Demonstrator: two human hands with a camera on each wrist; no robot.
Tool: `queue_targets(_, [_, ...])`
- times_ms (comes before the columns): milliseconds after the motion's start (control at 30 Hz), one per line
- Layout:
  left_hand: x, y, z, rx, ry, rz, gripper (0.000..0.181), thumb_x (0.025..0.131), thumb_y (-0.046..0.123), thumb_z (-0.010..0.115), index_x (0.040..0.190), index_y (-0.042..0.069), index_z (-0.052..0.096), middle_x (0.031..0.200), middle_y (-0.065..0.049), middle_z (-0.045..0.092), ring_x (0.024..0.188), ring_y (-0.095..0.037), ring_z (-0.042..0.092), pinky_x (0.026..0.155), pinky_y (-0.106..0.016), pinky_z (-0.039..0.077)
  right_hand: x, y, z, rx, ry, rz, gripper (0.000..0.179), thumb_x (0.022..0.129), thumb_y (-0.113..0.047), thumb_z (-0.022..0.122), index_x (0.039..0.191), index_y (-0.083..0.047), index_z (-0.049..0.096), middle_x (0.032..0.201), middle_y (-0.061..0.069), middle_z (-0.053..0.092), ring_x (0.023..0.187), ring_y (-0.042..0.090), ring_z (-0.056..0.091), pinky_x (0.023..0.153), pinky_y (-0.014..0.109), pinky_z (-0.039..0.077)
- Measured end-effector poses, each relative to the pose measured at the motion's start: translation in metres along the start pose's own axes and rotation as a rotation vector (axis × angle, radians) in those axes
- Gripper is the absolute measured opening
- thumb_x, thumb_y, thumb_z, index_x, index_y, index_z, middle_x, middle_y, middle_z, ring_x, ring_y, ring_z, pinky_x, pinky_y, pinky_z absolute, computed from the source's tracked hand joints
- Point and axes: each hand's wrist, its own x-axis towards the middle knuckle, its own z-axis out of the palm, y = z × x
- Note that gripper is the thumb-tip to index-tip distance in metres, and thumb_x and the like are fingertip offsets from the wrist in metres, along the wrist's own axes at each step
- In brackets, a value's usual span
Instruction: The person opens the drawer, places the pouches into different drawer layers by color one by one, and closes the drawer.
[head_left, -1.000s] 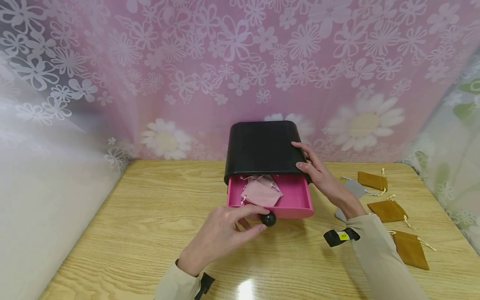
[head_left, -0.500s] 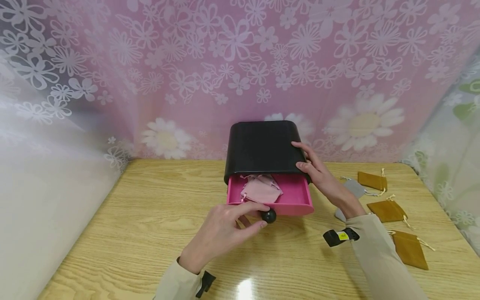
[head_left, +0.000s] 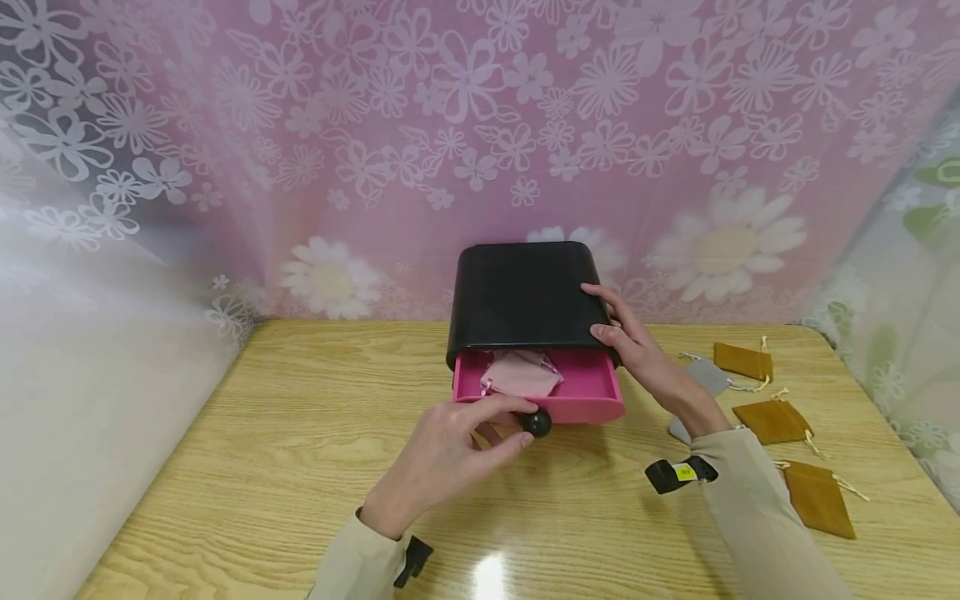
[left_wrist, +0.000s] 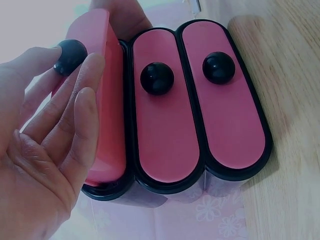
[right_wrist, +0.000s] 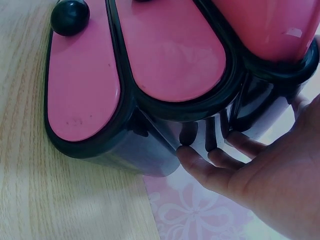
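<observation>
A black drawer cabinet [head_left: 528,296] with pink fronts stands at the back of the table. Its top drawer [head_left: 588,410] is partly out, with pale pink drawstring pouches [head_left: 522,375] inside. My left hand [head_left: 431,454] pinches that drawer's round black knob [head_left: 537,422] between thumb and finger. In the left wrist view, two lower drawers [left_wrist: 167,132] with matching black knobs are flush in the cabinet. My right hand [head_left: 645,354] rests against the cabinet's right side, thumb at the top front corner. The right wrist view shows its fingertips [right_wrist: 189,154] touching the glossy black side.
Brown drawstring pouches [head_left: 819,498] lie on the wooden table [head_left: 315,450] to the right. Grey pouches [head_left: 707,375] are partly behind my right forearm. A pink floral curtain [head_left: 420,167] hangs behind the cabinet.
The top drawer has slid a little further into the cabinet, and my left hand has moved forward with its knob. My right hand has stayed in place on the cabinet.
</observation>
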Motion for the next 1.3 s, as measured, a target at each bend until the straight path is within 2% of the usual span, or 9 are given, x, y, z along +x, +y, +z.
queue_targets(133, [0.003,-0.002,-0.001,0.003,-0.001,0.001,0.027,0.094,0.023,0.075,0.12,0.024,0.073,0.089,0.008,0.078,0.072,0.007,0.067,0.067,-0.018,0.057,0.0,0.0,0.0,0.001,0.001,0.0,0.058,0.109,-0.027,0.04,0.163,-0.028,0.018,0.156,0.022,0.028,0.133,0.036,0.047,0.093,0.017,0.051])
queue_targets(233, [0.004,-0.004,-0.002,0.007,0.002,0.004,0.027,0.093,0.022,0.076,0.12,0.024,0.073,0.089,0.008,0.078,0.071,0.007,0.067,0.067,-0.018,0.057,-0.001,-0.001,0.0,0.0,0.002,0.002,0.058,0.109,-0.027,0.04,0.163,-0.028,0.018,0.155,0.022,0.028,0.132,0.034,0.048,0.092,0.019,0.052])
queue_targets(467, [0.009,-0.008,-0.002,0.0,0.015,0.015,0.027,0.093,0.022,0.076,0.12,0.025,0.073,0.086,0.009,0.077,0.07,0.007,0.066,0.064,-0.015,0.054,-0.002,-0.002,0.0,0.009,0.001,-0.003,0.059,0.109,-0.026,0.04,0.163,-0.028,0.018,0.153,0.021,0.03,0.125,0.019,0.053,0.092,0.02,0.053])
queue_targets(600, [0.012,-0.01,-0.002,0.033,0.03,0.025,0.027,0.093,0.023,0.076,0.12,0.026,0.073,0.086,0.011,0.076,0.07,0.007,0.065,0.061,-0.018,0.053,-0.003,-0.003,0.0,0.014,0.002,-0.009,0.059,0.109,-0.026,0.04,0.163,-0.028,0.018,0.153,0.022,0.03,0.122,0.013,0.055,0.091,0.02,0.053])
queue_targets(667, [0.013,-0.011,-0.002,0.044,0.033,0.022,0.028,0.093,0.024,0.075,0.12,0.027,0.073,0.087,0.012,0.076,0.071,0.006,0.065,0.062,-0.021,0.054,-0.003,-0.003,0.0,0.015,0.003,-0.008,0.059,0.109,-0.026,0.04,0.163,-0.028,0.017,0.153,0.022,0.03,0.123,0.016,0.055,0.091,0.02,0.053])
queue_targets(733, [0.014,-0.012,-0.002,0.036,0.032,0.017,0.028,0.094,0.023,0.075,0.121,0.027,0.073,0.088,0.011,0.077,0.073,0.005,0.067,0.065,-0.022,0.056,-0.002,-0.003,0.0,0.016,0.003,-0.006,0.059,0.108,-0.026,0.04,0.163,-0.028,0.017,0.154,0.022,0.029,0.128,0.025,0.053,0.091,0.02,0.053])
queue_targets(867, [0.016,-0.012,-0.003,0.009,0.018,-0.007,0.028,0.094,0.023,0.074,0.122,0.027,0.072,0.092,0.009,0.078,0.075,0.004,0.069,0.07,-0.02,0.057,-0.002,-0.003,0.0,0.013,0.004,0.0,0.059,0.109,-0.027,0.04,0.163,-0.028,0.017,0.155,0.022,0.028,0.135,0.038,0.046,0.092,0.018,0.051])
queue_targets(1100, [0.02,-0.015,-0.002,-0.018,0.012,-0.021,0.027,0.094,0.022,0.075,0.121,0.025,0.073,0.094,0.007,0.079,0.074,0.003,0.07,0.069,-0.018,0.057,-0.001,-0.001,0.0,-0.009,0.009,0.004,0.058,0.109,-0.028,0.04,0.163,-0.029,0.018,0.152,0.022,0.03,0.129,0.028,0.048,0.092,0.019,0.051])
queue_targets(1300, [0.024,-0.017,-0.002,-0.019,0.018,-0.018,0.026,0.095,0.023,0.074,0.121,0.026,0.072,0.091,0.008,0.078,0.073,0.004,0.068,0.068,-0.019,0.057,-0.002,-0.002,0.0,-0.015,0.011,-0.001,0.058,0.109,-0.028,0.039,0.163,-0.028,0.018,0.154,0.021,0.029,0.136,0.035,0.042,0.095,0.017,0.046])
